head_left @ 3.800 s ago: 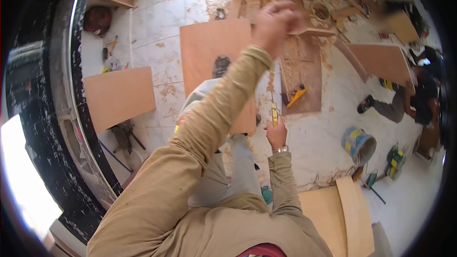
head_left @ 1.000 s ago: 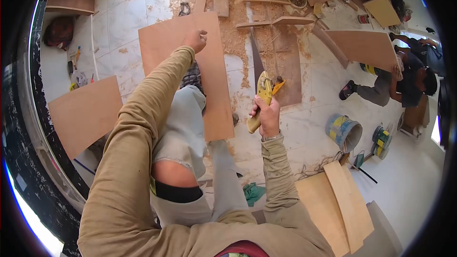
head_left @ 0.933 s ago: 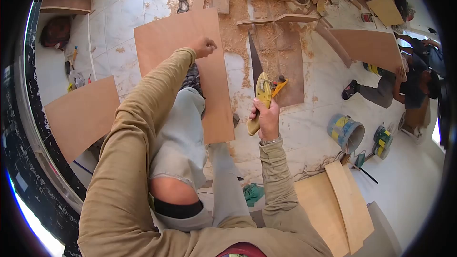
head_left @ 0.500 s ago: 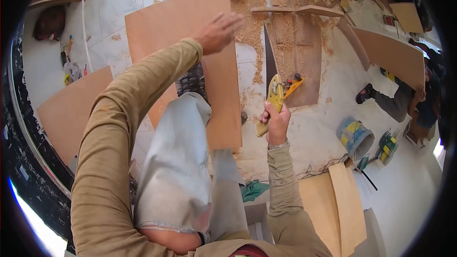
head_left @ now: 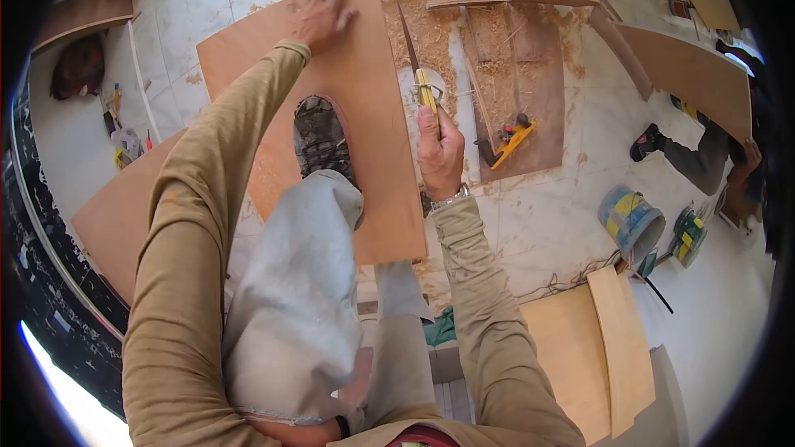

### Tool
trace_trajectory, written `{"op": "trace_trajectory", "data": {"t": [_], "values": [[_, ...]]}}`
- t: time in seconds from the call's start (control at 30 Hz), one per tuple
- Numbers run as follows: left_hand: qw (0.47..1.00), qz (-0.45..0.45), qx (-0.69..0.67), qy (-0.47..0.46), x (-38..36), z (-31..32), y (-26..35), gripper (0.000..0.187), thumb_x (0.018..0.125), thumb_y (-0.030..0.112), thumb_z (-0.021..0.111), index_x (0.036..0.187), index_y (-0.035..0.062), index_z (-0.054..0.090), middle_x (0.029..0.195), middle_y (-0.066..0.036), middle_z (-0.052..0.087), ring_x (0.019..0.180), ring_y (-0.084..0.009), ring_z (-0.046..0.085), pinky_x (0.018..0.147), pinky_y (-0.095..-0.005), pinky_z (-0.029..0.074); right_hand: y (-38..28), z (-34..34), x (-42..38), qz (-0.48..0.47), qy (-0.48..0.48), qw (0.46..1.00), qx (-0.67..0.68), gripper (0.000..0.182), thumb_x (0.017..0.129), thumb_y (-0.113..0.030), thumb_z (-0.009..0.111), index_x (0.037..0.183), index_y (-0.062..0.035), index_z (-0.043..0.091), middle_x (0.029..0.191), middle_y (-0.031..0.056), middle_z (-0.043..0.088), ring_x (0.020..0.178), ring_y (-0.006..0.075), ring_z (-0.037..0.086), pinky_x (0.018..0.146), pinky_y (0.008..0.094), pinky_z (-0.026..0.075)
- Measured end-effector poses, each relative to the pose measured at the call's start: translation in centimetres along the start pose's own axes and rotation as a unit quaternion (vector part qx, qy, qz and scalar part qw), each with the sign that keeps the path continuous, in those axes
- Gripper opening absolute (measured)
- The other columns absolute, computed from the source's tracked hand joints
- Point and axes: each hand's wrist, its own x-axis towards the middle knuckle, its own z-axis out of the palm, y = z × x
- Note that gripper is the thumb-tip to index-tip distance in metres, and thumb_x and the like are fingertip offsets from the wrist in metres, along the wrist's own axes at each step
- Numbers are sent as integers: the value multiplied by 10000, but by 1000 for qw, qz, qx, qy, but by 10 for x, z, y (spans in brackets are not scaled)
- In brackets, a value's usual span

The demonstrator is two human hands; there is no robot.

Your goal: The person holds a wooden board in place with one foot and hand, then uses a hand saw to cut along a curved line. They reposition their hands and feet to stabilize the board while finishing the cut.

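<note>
My right hand (head_left: 441, 153) is closed around the yellow handle of a hand saw (head_left: 426, 87). The saw's narrow-looking blade points away from me, its tip close to the right edge of a plywood sheet (head_left: 381, 141). My left hand (head_left: 321, 15) has its fingers spread, slightly blurred, over the far end of the same sheet. A shoe (head_left: 321, 136) on my foot rests on the middle of the sheet, with the knee bent above it.
A hand plane with a yellow body (head_left: 515, 141) lies on a brown board (head_left: 538, 108) among shavings. To the right stand a paint-stained bucket (head_left: 631, 223) and a smaller green tub (head_left: 689, 236). Another person's leg (head_left: 694, 161) shows at far right, near a curved panel (head_left: 687, 74).
My left hand has moved forward and left to the sheet's far end. My right hand has brought the saw leftward and forward, turning its blade edge-on toward the sheet.
</note>
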Motion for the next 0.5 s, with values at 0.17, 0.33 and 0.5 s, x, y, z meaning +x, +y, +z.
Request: {"op": "trace_trajectory", "data": {"t": [0.17, 0.33, 0.5], "values": [[977, -146, -73, -137, 19, -30, 12, 1076, 824, 775, 649, 1643, 201, 253, 1706, -222, 127, 1559, -495, 90, 1137, -785, 175, 14, 8, -8, -4, 2, 1000, -2, 431, 1094, -414, 498, 948, -30, 627, 664, -39, 431, 616, 58, 391, 542, 265, 318], [963, -168, -69, -197, 31, -28, 34, 1140, 759, 777, 714, 1631, 194, 269, 1699, -247, 120, 1533, -569, 44, 1128, -792, 187, 17, 9, -10, 57, -52, 995, 61, 417, 1092, -425, 485, 976, -52, 631, 630, -31, 461, 553, 62, 425, 509, 247, 351], [973, -144, -22, -180, 43, 18, 10, 1172, 711, 760, 763, 1626, 220, 269, 1657, -283, 197, 1506, -609, 61, 1104, -818, 180, 32, 14, 14, 55, -52, 994, 83, 401, 1088, -419, 494, 1003, -52, 632, 606, -39, 435, 515, 59, 413, 476, 243, 344]]}}
